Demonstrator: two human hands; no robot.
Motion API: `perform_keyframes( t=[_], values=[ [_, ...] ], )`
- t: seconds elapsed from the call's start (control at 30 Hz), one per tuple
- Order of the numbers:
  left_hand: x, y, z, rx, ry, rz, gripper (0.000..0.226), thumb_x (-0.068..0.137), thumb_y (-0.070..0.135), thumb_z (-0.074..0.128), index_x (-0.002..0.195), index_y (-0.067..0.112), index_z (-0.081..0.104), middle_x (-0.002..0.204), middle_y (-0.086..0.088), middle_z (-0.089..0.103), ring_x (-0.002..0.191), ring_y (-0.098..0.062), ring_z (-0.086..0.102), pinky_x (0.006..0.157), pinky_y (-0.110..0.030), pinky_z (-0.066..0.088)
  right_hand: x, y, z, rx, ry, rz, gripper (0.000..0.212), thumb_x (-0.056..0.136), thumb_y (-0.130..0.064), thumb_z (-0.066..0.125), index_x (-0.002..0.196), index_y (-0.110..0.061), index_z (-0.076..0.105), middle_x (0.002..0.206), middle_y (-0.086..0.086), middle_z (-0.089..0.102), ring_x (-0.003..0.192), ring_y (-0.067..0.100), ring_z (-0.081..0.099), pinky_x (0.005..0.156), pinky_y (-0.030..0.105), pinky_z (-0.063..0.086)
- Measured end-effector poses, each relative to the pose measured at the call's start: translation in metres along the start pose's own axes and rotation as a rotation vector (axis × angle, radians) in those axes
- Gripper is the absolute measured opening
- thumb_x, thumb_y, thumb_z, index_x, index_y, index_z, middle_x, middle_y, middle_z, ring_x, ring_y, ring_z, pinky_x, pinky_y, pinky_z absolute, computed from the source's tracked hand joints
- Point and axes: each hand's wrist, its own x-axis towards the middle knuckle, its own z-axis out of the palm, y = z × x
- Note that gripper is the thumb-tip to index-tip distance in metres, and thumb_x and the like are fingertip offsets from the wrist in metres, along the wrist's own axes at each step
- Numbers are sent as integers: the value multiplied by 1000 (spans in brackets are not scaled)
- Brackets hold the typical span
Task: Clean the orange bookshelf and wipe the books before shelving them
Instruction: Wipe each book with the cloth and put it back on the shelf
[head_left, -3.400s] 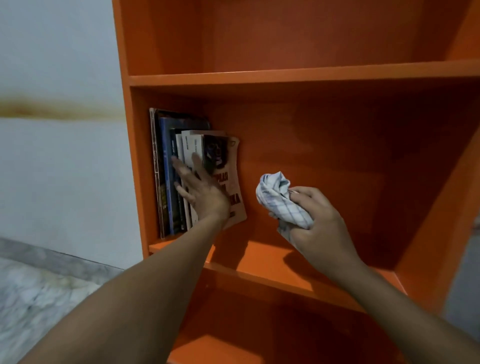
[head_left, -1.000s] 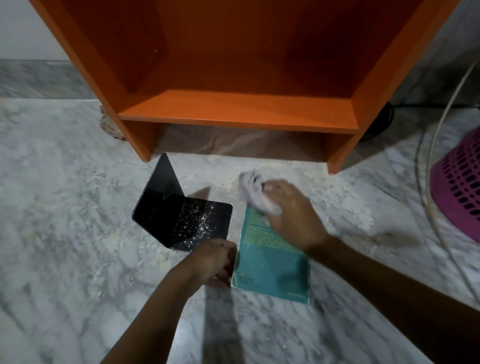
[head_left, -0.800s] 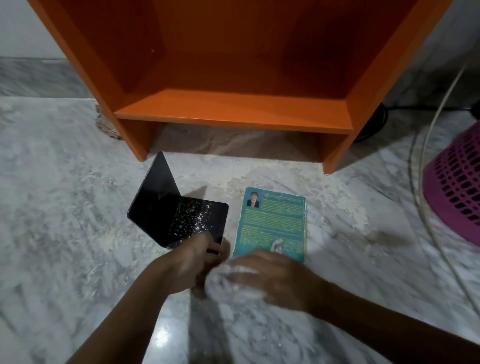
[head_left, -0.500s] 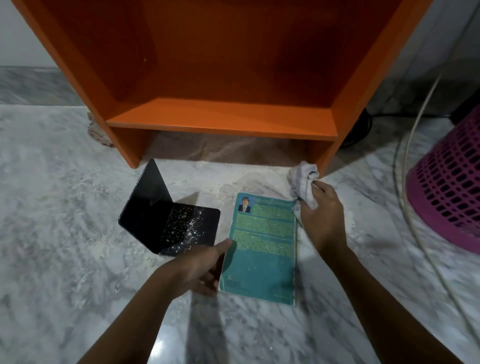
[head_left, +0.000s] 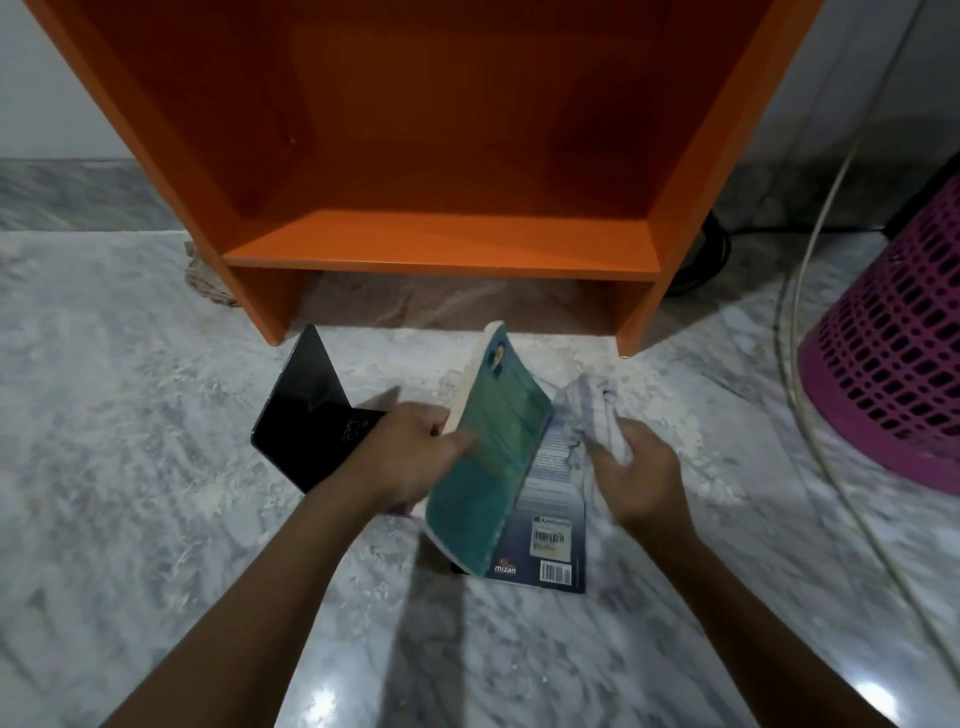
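Bookshelf (head_left: 441, 249), orange, stands on marble floor (head_left: 130, 415) at the back; its lowest board sits raised on 2 side legs. Task books are on the floor in front of it, not shelved. L hand (head_left: 415, 457) grips teal book (head_left: 488, 467) by the page edge, thumb laid across the cover, other fingers curled behind. The book is tipped up on its long edge, cover facing right, top corner w/ a small portrait pointing toward the shelf. Under it lies 2nd book (head_left: 553, 525), dark blue, flat on the floor, back cover up w/ 2 barcodes showing. Teal book's lower edge sits over the left part of it; can't tell if they touch. R hand (head_left: 641, 467) is closed round a bunched white checked cloth (head_left: 592, 410), fingers curled tight into it. The cloth sticks out above the knuckles, just beside the teal book, & a fold of it hangs down onto the dark book's right side. Black panel (head_left: 311, 415), bent in 2, is left of the L hand: 1 half stands up, the other lies flat w/ white specks, partly hidden by the wrist. Pale dust patches mark the floor round the books. Pink basket (head_left: 893, 374) is at far right, well apart from the books. White cable (head_left: 800, 312) curves down past it. Black cable (head_left: 711, 260) loops behind the shelf's right leg. Both forearms come in from the bottom edge.
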Motion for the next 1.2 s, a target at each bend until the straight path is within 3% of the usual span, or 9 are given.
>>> perform_keyframes(
  t=[0.13,0.3,0.43,0.57,0.73,0.87,0.93,1.03,1.2],
  values=[
    [-17,34,17,385,67,201,19,84,28,65,71,17,56,69,5,59,60,-10,60,49,-18,41,10,-31,-23,204,162,127,8,91,-25,67,83,-24,68,72,-10,68,63,4,64,57,19,49],
    [-25,16,91,566,-15,193,14,86,30,61,91,18,60,88,-3,63,85,-25,64,70,-28,49,16,-39,-31,239,149,79,7,90,-22,67,86,-27,69,78,-11,70,71,5,66,64,23,51],
    [-16,-6,111,417,-18,168,24,93,35,55,80,15,54,83,-6,65,80,-26,66,68,-32,54,9,-22,-34,100,69,-88,3,89,-17,68,91,-16,69,82,-1,68,74,11,63,62,14,43],
    [-2,-19,78,318,298,141,14,98,27,49,96,15,57,83,0,59,72,-16,59,56,-24,42,-6,-10,-33,-125,-10,-292,12,84,-8,66,96,-4,69,91,4,64,83,15,59,77,8,41],
    [10,-56,37,266,379,-65,24,91,15,57,110,7,68,112,-15,66,102,-32,63,90,-37,50,-54,-19,-3,-226,-521,-623,34,82,-20,57,116,-21,61,116,-4,59,104,17,61,87,19,48],
    [12,-70,31,176,196,-101,26,91,8,58,66,8,66,65,-6,62,74,-32,62,61,-23,44,-73,-9,31,-324,-674,-881,52,66,-19,62,117,-28,58,124,-2,59,101,21,60,81,30,50],
    [16,-75,32,150,124,-127,24,93,9,57,72,4,67,66,-3,61,65,-23,58,58,-22,42,-60,0,38,-271,-653,-827,55,63,-15,66,117,-27,59,124,-3,59,102,21,59,84,33,50],
    [21,-81,32,137,122,-134,20,92,11,59,103,0,71,95,-11,71,84,-19,64,74,-23,46,-31,8,34,-238,-535,-633,46,70,-16,58,115,-25,63,122,-2,63,106,19,57,87,38,50],
    [19,-77,34,83,130,-171,28,93,14,59,117,2,67,114,-13,69,104,-25,64,85,-22,44,41,23,19,-264,-133,-137,39,83,-6,63,121,-12,62,124,5,59,110,25,55,95,38,46]
  ],
)
